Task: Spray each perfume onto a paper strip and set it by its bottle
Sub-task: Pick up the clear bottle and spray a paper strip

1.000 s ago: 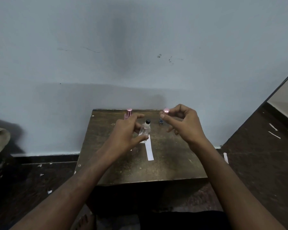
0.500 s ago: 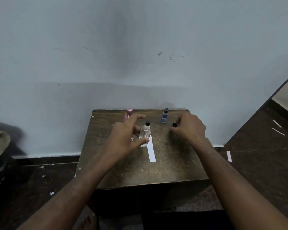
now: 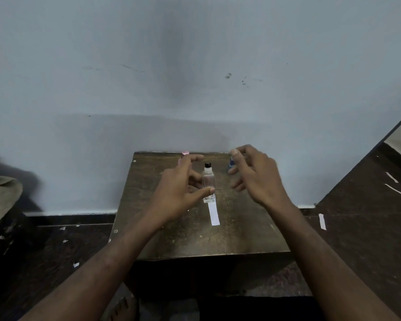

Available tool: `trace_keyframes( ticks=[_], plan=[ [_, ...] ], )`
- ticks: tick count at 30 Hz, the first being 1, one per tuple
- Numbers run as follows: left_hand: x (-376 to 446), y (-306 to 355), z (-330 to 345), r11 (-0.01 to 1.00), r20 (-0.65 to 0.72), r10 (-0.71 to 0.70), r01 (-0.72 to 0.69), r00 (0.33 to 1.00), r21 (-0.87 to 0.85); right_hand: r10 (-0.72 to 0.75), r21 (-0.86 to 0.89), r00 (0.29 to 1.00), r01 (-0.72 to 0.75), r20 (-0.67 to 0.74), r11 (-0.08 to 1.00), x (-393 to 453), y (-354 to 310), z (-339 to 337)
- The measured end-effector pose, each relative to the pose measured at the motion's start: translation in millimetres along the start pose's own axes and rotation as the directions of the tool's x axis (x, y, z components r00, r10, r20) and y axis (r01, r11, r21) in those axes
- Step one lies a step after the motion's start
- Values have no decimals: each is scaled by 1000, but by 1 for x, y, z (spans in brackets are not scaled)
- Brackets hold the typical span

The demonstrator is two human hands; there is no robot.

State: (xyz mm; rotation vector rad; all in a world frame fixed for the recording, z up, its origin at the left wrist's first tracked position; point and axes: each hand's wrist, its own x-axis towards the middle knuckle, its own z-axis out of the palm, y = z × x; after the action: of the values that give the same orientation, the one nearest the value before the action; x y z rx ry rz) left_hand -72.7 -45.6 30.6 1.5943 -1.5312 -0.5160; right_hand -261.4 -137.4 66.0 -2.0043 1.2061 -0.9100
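Observation:
A clear perfume bottle (image 3: 208, 181) with a black nozzle stands on the small brown table (image 3: 195, 237), at the far end of a white paper strip (image 3: 214, 214). My left hand (image 3: 178, 193) holds this bottle, thumb across its front, fingers behind it and index finger raised. A pink-capped bottle (image 3: 185, 153) peeks out behind that index finger. My right hand (image 3: 257, 177) hovers blurred at the right with loosely curled fingers and holds nothing I can see. It covers most of a blue bottle (image 3: 230, 163); whether it touches it is unclear.
The table stands against a pale blue wall (image 3: 195, 77). Paper scraps (image 3: 322, 221) lie on the dark floor on both sides. A tan object (image 3: 0, 198) sits at the left edge.
My right hand went down to the table by the blue bottle, then rose again in front of it. The pink object it pinched a second ago is gone from its fingers. My left hand kept the clear bottle.

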Motion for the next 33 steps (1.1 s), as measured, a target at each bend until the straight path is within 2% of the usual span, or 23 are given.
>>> trace_keyframes(
  ticks=[3,6,8,10,13,16,17,19,21,25,28,30,33],
  plan=[
    [-1,7,0,992,10,-60,61,998,-114,26,63,978,-40,208,997,-6,-3,8],
    [-3,10,-1,975,46,-101,108,994,-195,21,164,882,-111,470,980,-4,1,11],
    [-1,8,-2,969,56,-111,121,992,-214,-42,218,837,-93,546,972,-4,2,15],
    [-1,7,-4,967,33,-119,123,992,-222,-80,305,841,-104,535,947,-4,2,20],
    [-3,12,-7,966,-5,-138,133,990,-223,-105,400,888,-94,448,912,-2,-3,18],
    [-4,11,-5,943,20,-170,168,985,-288,-69,603,943,-150,324,784,2,-6,9],
    [-2,5,-3,966,-1,-144,140,990,-217,-41,650,960,-155,276,744,3,-7,7],
    [2,-8,2,993,-23,-46,48,999,105,13,664,984,-130,179,736,3,-7,4],
    [5,-18,10,932,35,0,-12,999,363,40,651,990,-121,138,750,3,-7,5],
    [10,-21,33,851,108,-28,-33,994,524,44,671,981,-162,190,724,2,-10,9],
    [12,-19,45,778,121,-71,-21,990,628,-32,688,969,-150,244,710,2,-14,12],
    [12,-16,49,740,134,-108,-10,985,672,-57,733,960,-171,275,659,2,-16,12],
    [10,-11,52,712,154,-162,7,975,702,-48,820,954,-229,297,524,1,-18,7]
  ],
)
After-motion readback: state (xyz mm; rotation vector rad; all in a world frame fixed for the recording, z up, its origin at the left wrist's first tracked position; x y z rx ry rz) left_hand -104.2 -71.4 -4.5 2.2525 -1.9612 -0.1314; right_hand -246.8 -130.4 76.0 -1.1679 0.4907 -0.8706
